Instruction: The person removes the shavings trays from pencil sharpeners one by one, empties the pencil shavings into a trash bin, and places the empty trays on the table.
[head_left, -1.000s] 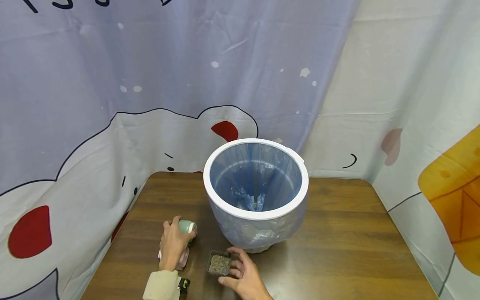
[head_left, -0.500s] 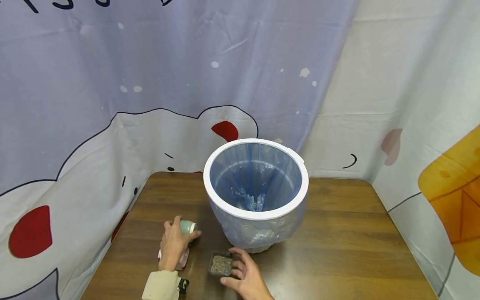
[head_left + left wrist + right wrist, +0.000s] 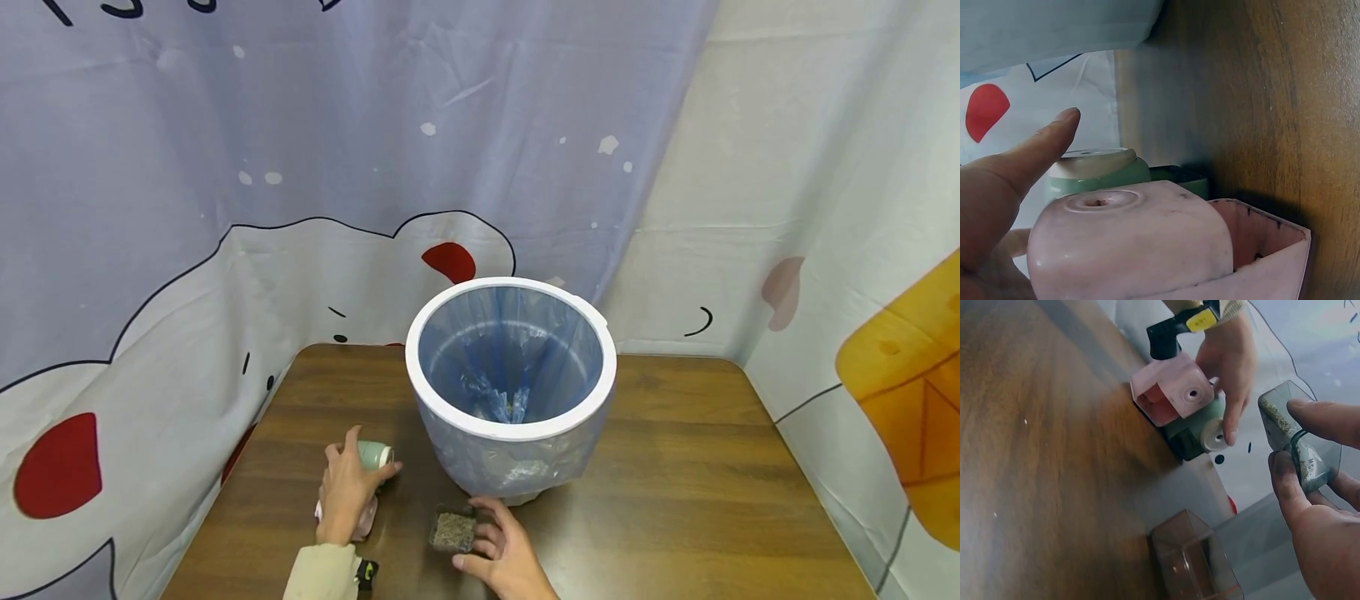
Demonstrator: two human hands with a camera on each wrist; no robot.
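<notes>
My right hand [image 3: 512, 554] holds a small clear pencil-shavings drawer [image 3: 1316, 478], with the thumb and fingers on its sides. Light-brown shavings [image 3: 453, 530] lie in it. My left hand [image 3: 347, 492] is around a green pencil sharpener [image 3: 372, 454] with a cream front. Its thumb [image 3: 1044, 147] stretches out straight past that front, apparently off it. A pink pencil sharpener [image 3: 1135, 244] stands beside the green one, partly under the left hand in the head view. Its drawer slot shows open. A second clear drawer [image 3: 1188, 550] sits on the table in the right wrist view.
A white-rimmed bin [image 3: 427, 400] lined with a blue bag stands on the wooden table [image 3: 690, 483], just beyond the hands. Printed curtains [image 3: 337, 125] hang behind and at both sides. A black strap [image 3: 367, 571] is on the left wrist.
My right hand has carried the shavings drawer a little to the right. The left thumb has straightened away from the green pencil sharpener's front; the rest of that hand stays nearly still.
</notes>
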